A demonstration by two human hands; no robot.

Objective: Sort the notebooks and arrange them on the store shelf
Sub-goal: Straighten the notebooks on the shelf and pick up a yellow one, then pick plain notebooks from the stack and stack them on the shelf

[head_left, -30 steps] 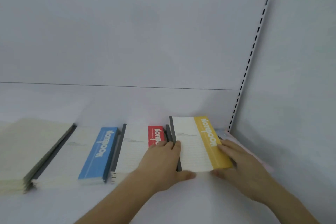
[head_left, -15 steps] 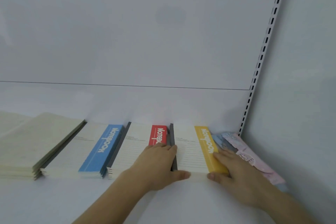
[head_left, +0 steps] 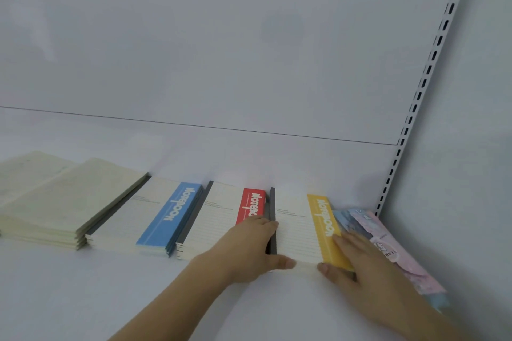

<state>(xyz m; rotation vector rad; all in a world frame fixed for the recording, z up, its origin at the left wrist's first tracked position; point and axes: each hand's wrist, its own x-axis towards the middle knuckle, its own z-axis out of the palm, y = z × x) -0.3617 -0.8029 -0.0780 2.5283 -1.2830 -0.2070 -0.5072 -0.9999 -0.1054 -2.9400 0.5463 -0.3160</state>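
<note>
The left hand (head_left: 249, 246) and right hand (head_left: 357, 266), fingers straight, press the yellow notebook (head_left: 304, 230) flat on the shelf (head_left: 138, 299), between the red notebook (head_left: 221, 219) and pink packets (head_left: 393, 252). The blue notebook (head_left: 155, 216) lies farther left.

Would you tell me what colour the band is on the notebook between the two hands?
Yellow, with white lettering, on the notebook; it shows in the head view, the only one.
</note>
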